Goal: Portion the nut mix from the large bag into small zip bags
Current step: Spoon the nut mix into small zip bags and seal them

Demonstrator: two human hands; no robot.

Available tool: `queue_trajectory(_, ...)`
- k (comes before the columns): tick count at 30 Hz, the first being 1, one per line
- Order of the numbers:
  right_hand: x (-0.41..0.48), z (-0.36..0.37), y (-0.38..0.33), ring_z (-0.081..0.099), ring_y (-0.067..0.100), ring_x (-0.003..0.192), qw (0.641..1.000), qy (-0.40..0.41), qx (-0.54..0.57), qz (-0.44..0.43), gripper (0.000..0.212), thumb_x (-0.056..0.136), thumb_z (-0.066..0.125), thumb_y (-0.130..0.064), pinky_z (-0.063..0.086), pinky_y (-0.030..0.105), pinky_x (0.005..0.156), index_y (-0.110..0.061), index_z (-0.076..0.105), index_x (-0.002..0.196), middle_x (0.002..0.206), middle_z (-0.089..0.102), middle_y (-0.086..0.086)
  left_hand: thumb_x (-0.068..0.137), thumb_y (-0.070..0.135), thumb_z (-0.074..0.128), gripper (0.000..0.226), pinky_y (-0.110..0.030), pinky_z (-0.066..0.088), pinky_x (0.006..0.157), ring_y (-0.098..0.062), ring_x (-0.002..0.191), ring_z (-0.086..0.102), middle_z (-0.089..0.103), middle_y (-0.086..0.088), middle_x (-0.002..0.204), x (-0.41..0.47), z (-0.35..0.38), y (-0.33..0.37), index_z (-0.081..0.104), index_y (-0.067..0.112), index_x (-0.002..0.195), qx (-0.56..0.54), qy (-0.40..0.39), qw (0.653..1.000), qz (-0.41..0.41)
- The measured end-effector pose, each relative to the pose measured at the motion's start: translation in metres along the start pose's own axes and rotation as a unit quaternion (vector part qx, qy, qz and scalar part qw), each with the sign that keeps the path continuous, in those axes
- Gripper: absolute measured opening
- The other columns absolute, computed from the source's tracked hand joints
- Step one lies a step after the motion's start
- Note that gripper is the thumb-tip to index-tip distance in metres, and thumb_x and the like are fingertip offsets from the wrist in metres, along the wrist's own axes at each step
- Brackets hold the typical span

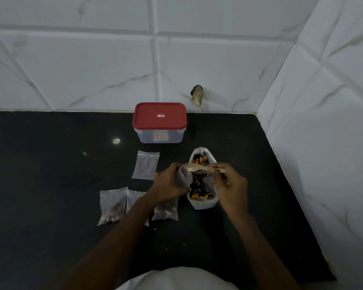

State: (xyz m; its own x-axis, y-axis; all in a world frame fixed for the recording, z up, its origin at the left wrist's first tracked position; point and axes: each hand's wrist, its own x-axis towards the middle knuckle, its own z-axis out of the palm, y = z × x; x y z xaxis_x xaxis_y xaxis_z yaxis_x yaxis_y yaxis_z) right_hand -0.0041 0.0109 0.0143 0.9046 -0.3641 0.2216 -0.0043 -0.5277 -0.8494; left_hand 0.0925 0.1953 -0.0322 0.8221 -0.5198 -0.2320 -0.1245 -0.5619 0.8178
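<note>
The large white bag (201,204) of nut mix (199,192) stands open on the black counter. My left hand (170,183) grips a small clear zip bag (184,175), mouth turned right, just left of the large bag. My right hand (231,186) holds a pale spoon (197,168) by its handle, its bowl at the small bag's mouth above the nuts. An empty zip bag (146,165) lies flat behind my left hand. Filled zip bags (112,207) lie in a row at the front left, one (166,210) partly under my left forearm.
A clear plastic box with a red lid (159,118) stands at the back by the tiled wall. A tiled side wall (323,143) closes the counter on the right. A hole in the back wall (197,94) shows above the counter.
</note>
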Motion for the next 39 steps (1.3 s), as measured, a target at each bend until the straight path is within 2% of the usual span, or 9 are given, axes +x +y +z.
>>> queue_trajectory(3,0.008,-0.008,0.009,0.065,0.0,0.072,0.991,0.093,0.031,0.088,0.008,0.096,0.06,-0.027,0.05,0.016,0.063,-0.022,0.066,0.099,0.083,0.067,-0.008,0.065,0.052,0.076,0.077,-0.05,0.034,0.11,-0.012,0.12,0.052,0.055,0.007,0.127,-0.001,-0.001,-0.004,0.042,0.031,0.131,0.024,0.022,0.999,-0.009)
queue_trajectory(5,0.016,-0.013,0.021,0.065,0.002,0.065,0.984,0.115,0.011,0.134,0.011,0.096,0.059,-0.029,0.049,0.019,0.062,-0.02,0.066,0.098,0.081,0.067,-0.006,0.071,0.049,0.076,0.071,-0.049,0.029,0.112,-0.013,0.121,0.05,0.056,0.006,0.128,-0.001,-0.001,-0.005,0.043,0.029,0.131,0.054,0.031,0.998,-0.005)
queue_trajectory(11,0.03,-0.016,0.041,0.066,0.013,0.072,0.978,0.063,-0.087,0.18,0.015,0.098,0.055,-0.036,0.056,0.038,0.07,-0.024,0.064,0.097,0.079,0.064,-0.007,0.068,0.055,0.065,0.072,-0.042,0.023,0.112,-0.014,0.123,0.046,0.053,0.004,0.13,-0.003,-0.004,-0.007,0.043,0.029,0.131,0.099,-0.021,0.995,0.003)
queue_trajectory(15,0.034,-0.014,0.04,0.065,0.011,0.072,0.975,0.022,-0.128,0.18,0.015,0.098,0.053,-0.037,0.054,0.034,0.069,-0.025,0.062,0.096,0.078,0.064,-0.008,0.066,0.057,0.064,0.073,-0.043,0.024,0.114,-0.013,0.123,0.048,0.055,0.004,0.13,-0.003,-0.002,-0.011,0.043,0.032,0.131,0.096,-0.041,0.994,0.004)
queue_trajectory(20,0.034,-0.004,0.044,0.068,0.012,0.078,0.974,-0.017,-0.093,0.205,0.016,0.098,0.053,-0.039,0.054,0.031,0.073,-0.026,0.062,0.094,0.087,0.067,-0.007,0.074,0.046,0.074,0.07,-0.044,0.027,0.113,-0.014,0.123,0.048,0.053,0.003,0.132,-0.002,-0.001,-0.012,0.042,0.03,0.134,0.087,-0.047,0.995,0.003)
queue_trajectory(26,0.033,0.005,0.036,0.068,0.015,0.063,0.959,-0.035,0.027,0.279,0.021,0.098,0.056,-0.035,0.057,0.037,0.068,-0.02,0.067,0.087,0.083,0.07,-0.001,0.073,0.047,0.071,0.075,-0.047,0.027,0.114,-0.018,0.125,0.047,0.052,-0.001,0.135,-0.003,-0.001,-0.005,0.04,0.025,0.138,0.094,-0.061,0.994,0.002)
queue_trajectory(30,0.035,0.003,0.037,0.062,0.013,0.057,0.942,-0.045,0.08,0.323,0.02,0.097,0.058,-0.03,0.052,0.032,0.059,-0.017,0.068,0.086,0.086,0.072,0.007,0.074,0.047,0.072,0.078,-0.047,0.025,0.116,-0.018,0.127,0.046,0.051,-0.002,0.137,-0.004,-0.002,-0.002,0.039,0.025,0.14,0.095,-0.064,0.993,-0.006)
queue_trajectory(35,0.029,-0.002,0.04,0.054,0.01,0.052,0.917,-0.022,0.153,0.367,0.017,0.095,0.06,-0.024,0.044,0.025,0.052,-0.011,0.07,0.093,0.084,0.077,0.003,0.068,0.053,0.071,0.072,-0.049,0.038,0.109,-0.013,0.119,0.052,0.056,0.006,0.126,-0.006,-0.004,-0.003,0.044,0.03,0.13,0.064,-0.058,0.996,-0.007)
queue_trajectory(39,0.025,-0.006,0.04,0.055,0.01,0.053,0.912,-0.005,0.166,0.375,0.017,0.095,0.06,-0.025,0.045,0.025,0.054,-0.012,0.071,0.096,0.089,0.076,0.003,0.063,0.059,0.066,0.065,-0.048,0.039,0.107,-0.011,0.114,0.054,0.057,0.011,0.119,-0.005,-0.003,0.0,0.043,0.039,0.12,0.058,-0.038,0.998,-0.003)
